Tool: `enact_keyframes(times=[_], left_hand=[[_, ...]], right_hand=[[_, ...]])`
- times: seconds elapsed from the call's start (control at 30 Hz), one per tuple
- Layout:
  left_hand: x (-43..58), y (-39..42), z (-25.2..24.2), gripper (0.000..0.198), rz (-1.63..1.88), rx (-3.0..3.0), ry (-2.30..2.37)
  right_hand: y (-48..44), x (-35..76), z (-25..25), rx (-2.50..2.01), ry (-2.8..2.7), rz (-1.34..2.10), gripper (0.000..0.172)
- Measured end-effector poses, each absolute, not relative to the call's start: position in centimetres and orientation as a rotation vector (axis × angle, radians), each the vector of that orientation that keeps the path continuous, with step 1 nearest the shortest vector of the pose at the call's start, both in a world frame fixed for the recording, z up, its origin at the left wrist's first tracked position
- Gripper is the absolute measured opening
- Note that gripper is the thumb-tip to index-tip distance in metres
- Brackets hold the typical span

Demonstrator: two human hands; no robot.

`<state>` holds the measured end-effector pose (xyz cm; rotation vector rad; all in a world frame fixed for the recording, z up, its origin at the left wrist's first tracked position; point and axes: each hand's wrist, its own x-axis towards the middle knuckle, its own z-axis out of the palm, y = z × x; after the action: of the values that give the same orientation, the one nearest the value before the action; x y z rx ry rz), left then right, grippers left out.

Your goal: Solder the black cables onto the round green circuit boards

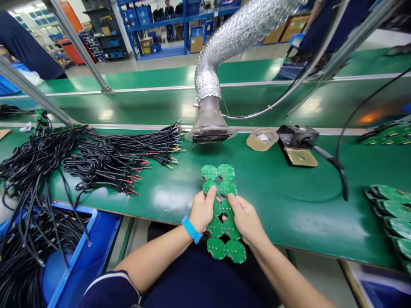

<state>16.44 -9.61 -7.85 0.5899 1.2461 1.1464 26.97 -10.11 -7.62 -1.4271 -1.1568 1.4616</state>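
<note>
Both hands, the left hand (201, 210) and the right hand (244, 218), are gripping a green panel of round circuit boards (222, 201), fingers closed on its two sides above the counter (282, 201) edge. Beyond the fingers a silver fume hose (210, 119) is hanging, and bundled black wires (105, 156) are lying off to the left.

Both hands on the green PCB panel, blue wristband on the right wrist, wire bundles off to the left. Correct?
Not quite: the head view shows the blue wristband on the left wrist. Both the left hand and right hand hold the green PCB panel; wire bundles lie left.
</note>
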Motion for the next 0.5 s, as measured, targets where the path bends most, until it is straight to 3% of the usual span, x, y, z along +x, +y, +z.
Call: enact_keyframes(times=[0.23,0.37,0.5], left_hand=[[15.3,-9.5,-7.2,0.058,1.202,0.333,1.201],[14.3,-9.5,-6.4,0.042,1.373,0.197,1.149],[13.2,-9.9,-5.2,0.024,1.276,0.219,1.028]], right_hand=[[-9.0,25.9,-7.0,-1.449,-1.38,1.486,0.064],[-3.7,26.8,-6.2,-1.45,-1.723,1.254,0.057],[0.1,27.9,-4.4,-1.47,-1.974,0.942,0.04]])
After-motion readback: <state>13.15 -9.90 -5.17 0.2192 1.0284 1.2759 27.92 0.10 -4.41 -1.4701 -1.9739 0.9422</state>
